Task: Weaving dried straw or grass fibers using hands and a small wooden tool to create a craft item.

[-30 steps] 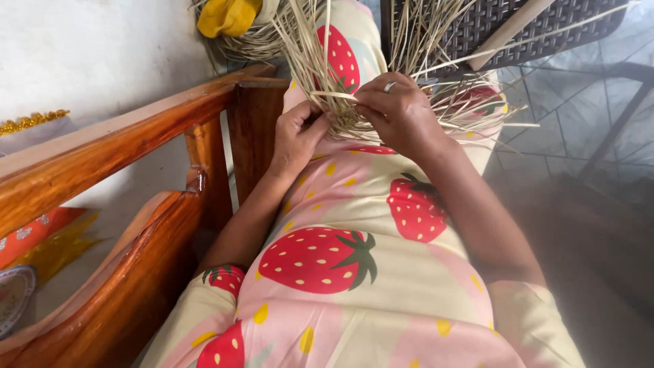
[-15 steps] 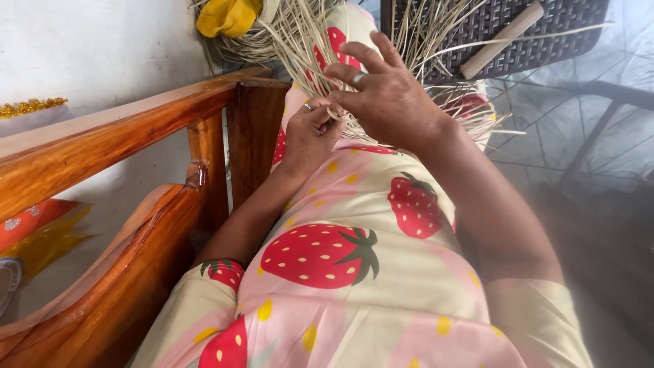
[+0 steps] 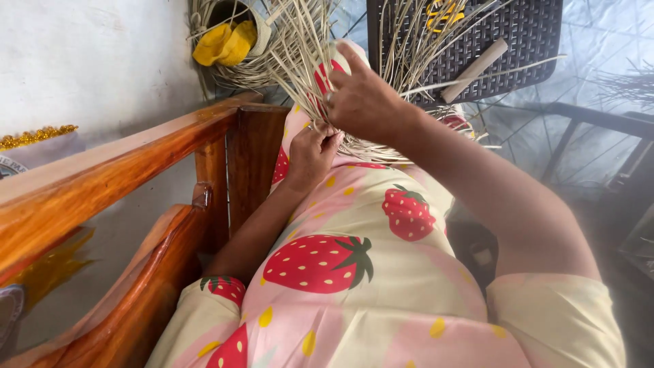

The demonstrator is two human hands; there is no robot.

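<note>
A person sits in a wooden chair (image 3: 136, 177) with a half-made straw weaving (image 3: 381, 146) on the lap. The dress (image 3: 354, 272) under it is cream and pink with big red strawberries.

The left hand (image 3: 310, 153) is curled shut, pinching the near edge of the weaving. The woven part lies just past its knuckles, at about 2 o'clock from that hand.

The right hand (image 3: 361, 102) is higher up, at about 1 o'clock from the left hand. Its fingers are bent around some loose straw strips (image 3: 300, 54), and it grips them. The strips stick up and fan out from the hand toward 11 and 12 o'clock. The woven part sits right under this hand, at about 5 o'clock from it.

A dark plastic chair (image 3: 518, 41) stands farther off at 1 o'clock, with a short wooden stick (image 3: 475, 69) lying on it. At 11 o'clock, near the wall, is a straw basket (image 3: 235, 68) with a yellow cloth (image 3: 225, 42) in it.
</note>
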